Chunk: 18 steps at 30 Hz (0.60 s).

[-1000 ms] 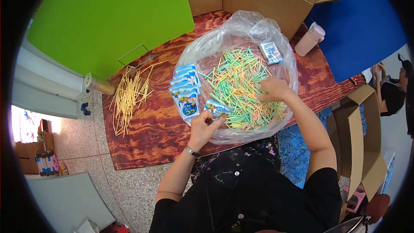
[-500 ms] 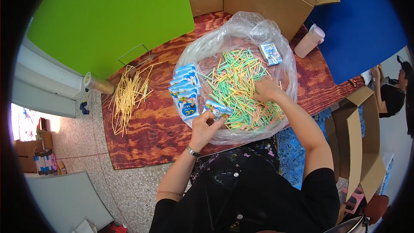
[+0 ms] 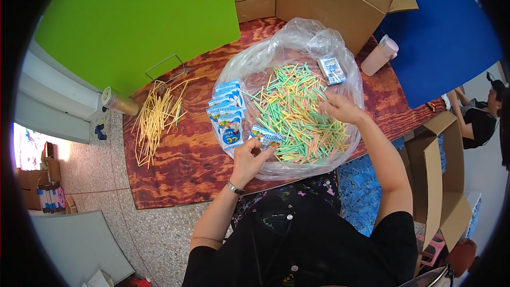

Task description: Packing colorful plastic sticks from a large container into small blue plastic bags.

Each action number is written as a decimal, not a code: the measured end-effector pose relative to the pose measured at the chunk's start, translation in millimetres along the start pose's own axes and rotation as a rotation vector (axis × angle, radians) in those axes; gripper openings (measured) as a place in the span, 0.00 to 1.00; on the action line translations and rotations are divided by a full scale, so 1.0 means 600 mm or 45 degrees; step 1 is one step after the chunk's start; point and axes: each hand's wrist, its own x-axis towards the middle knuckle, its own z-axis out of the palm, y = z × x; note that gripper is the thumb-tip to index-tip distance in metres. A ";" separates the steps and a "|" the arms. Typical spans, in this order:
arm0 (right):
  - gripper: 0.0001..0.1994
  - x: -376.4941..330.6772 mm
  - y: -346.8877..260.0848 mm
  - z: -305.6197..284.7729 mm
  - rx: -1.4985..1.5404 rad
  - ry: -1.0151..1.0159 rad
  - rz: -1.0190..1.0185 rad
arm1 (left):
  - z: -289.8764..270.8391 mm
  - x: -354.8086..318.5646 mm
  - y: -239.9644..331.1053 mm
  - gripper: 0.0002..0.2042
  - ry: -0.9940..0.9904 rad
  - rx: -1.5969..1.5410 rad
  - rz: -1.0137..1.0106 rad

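Note:
A large clear plastic bag [image 3: 234, 69], its rim rolled down, holds a wide heap of short pastel sticks [image 3: 297, 111] in green, yellow and pink. At the heap's near left, my left hand [image 3: 248, 160] pinches a small blue-and-white packet [image 3: 264, 134] between thumb and fingers. My right hand [image 3: 341, 108] is over the right side of the heap, fingers stretched toward the sticks and thumb apart; no held stick can be made out. Overlapping blue-and-white packets [image 3: 228, 109] lie in a column along the bag's left side. A small blue-and-white pack [image 3: 331, 70] rests at its far right.
Long pale yellow sticks [image 3: 154, 122] lie loose on the red-brown table [image 3: 180, 180], near a wire stand [image 3: 167, 69] and a clear cylinder [image 3: 120, 101]. A pink bottle [image 3: 379, 56] and cardboard box [image 3: 329, 5] stand behind. Another open carton [image 3: 433, 180] is at right; a person [image 3: 478, 117] sits beyond.
My right hand has drawn back out of the heap, up and slightly right, its fingers now showing. My left hand keeps its pinch on the packet, nearly unmoved.

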 end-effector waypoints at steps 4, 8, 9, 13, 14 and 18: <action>0.13 -0.001 0.011 0.006 0.729 -0.053 0.103 | -0.001 0.000 -0.002 0.15 -0.038 0.021 -0.019; 0.10 -0.004 0.005 0.011 1.018 -0.149 0.193 | -0.003 -0.002 -0.010 0.15 -0.009 -0.024 0.024; 0.10 -0.005 0.002 0.010 1.015 -0.149 0.194 | -0.005 -0.002 -0.005 0.15 -0.008 -0.007 0.019; 0.10 -0.004 -0.008 -0.004 0.954 -0.162 0.142 | -0.004 -0.003 -0.003 0.15 -0.024 -0.057 -0.047; 0.11 -0.004 -0.007 -0.009 0.827 -0.201 0.086 | -0.004 -0.003 0.000 0.15 -0.025 -0.060 -0.045; 0.11 0.008 -0.002 -0.033 0.495 -0.198 0.108 | -0.002 -0.002 -0.007 0.14 -0.018 -0.074 -0.021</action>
